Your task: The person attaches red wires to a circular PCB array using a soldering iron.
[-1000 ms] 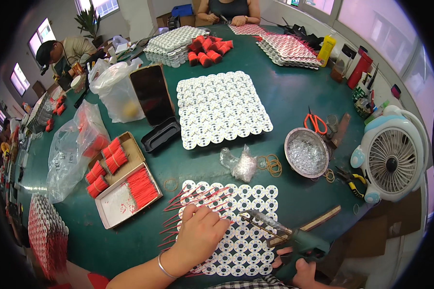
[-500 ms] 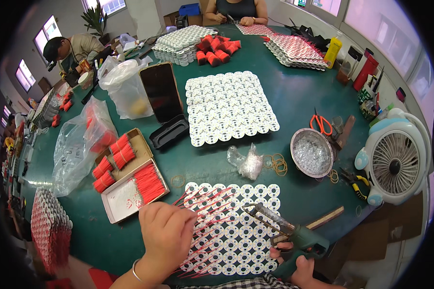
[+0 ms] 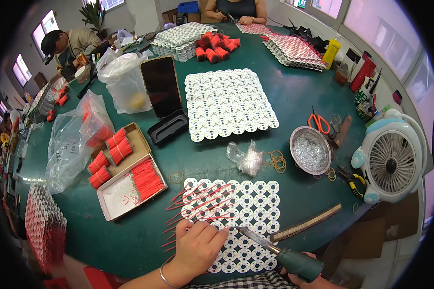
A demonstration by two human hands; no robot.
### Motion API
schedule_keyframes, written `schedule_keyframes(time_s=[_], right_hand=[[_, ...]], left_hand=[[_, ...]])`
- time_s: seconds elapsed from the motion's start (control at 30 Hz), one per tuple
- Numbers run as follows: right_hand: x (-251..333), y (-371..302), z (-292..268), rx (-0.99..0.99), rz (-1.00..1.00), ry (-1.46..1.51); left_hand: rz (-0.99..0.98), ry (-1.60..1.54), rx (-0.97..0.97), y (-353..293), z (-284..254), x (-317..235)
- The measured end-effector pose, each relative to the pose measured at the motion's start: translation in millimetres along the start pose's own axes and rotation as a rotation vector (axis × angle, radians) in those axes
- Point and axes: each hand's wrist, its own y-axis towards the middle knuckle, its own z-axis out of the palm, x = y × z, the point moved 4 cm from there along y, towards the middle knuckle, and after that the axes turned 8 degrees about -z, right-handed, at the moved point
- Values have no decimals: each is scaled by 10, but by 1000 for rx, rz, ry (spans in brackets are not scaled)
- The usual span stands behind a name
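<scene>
A panel of round white circuit boards point(image 3: 260, 214) lies flat before me, with thin red wires point(image 3: 197, 198) across its left part. My left hand point(image 3: 197, 244) is over the panel's lower left, fingers pinched together near the middle columns; what is between the fingertips is hidden. My right hand point(image 3: 299, 276) is wrapped round the handle of a green soldering gun point(image 3: 301, 264), which hides part of that hand. The gun's metal tip point(image 3: 241, 229) points left onto the panel, close to my left fingertips.
Left of the panel stands a cardboard box point(image 3: 112, 205) of red wires, beside wire bundles point(image 3: 118, 145). Beyond are a larger board stack point(image 3: 229, 103), a phone point(image 3: 161, 89) and a metal bowl point(image 3: 311, 150). At right are a wooden strip point(image 3: 307, 222), pliers point(image 3: 354, 183) and a fan point(image 3: 390, 166). Two other people sit farther off.
My left hand has moved right and down over the panel, toward the gun tip. The soldering gun has shifted lower and its tip has come down and left to the boards.
</scene>
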Motion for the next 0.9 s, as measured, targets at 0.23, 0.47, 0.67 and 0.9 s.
schedule_keyframes(time_s=[0.23, 0.47, 0.67, 0.9], right_hand=[[111, 29, 11, 0, -161, -294], [149, 102, 42, -5, -177, -300], [133, -15, 0, -43, -150, -311], [47, -84, 9, 21, -96, -318]], left_hand=[[-3, -53, -8, 9, -14, 17], [-5, -95, 69, 5, 17, 61], [-24, -137, 85, 30, 20, 56], [-28, -127, 83, 21, 33, 77]])
